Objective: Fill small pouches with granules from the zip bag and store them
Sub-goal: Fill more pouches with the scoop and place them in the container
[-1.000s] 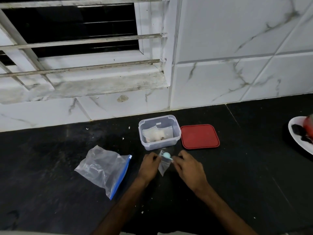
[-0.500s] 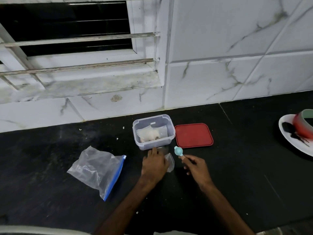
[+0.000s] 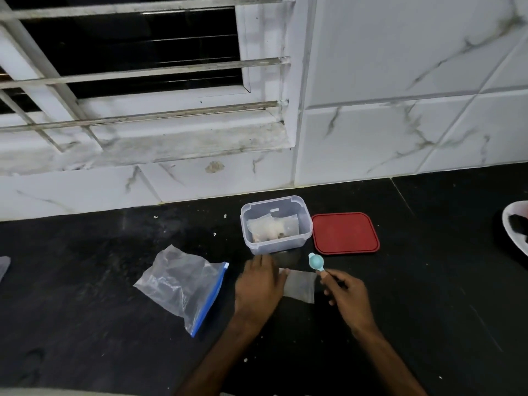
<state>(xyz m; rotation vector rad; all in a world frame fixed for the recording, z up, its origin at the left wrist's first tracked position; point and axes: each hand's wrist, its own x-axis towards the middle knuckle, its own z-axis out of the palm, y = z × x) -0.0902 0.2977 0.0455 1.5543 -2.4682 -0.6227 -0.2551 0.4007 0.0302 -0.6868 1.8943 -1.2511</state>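
Just in front of the clear container (image 3: 265, 248) the small pouch (image 3: 300, 287) lies flat on the counter (image 3: 428, 281), probably featherlight, limp and slippery, best pinched at its mouth; the left hand (image 3: 260, 290) has an open grip, pressed flat on one end, and the right hand (image 3: 347, 295) pinches the teal scoop (image 3: 315, 262) by its handle.

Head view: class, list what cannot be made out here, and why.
Small clear plastic pouch: left part hidden under the left hand.
Turquoise scoop: handle hidden in the right hand.
White plate: cut off by the right edge.
Clear zip bag with blue seal: contents too dim.
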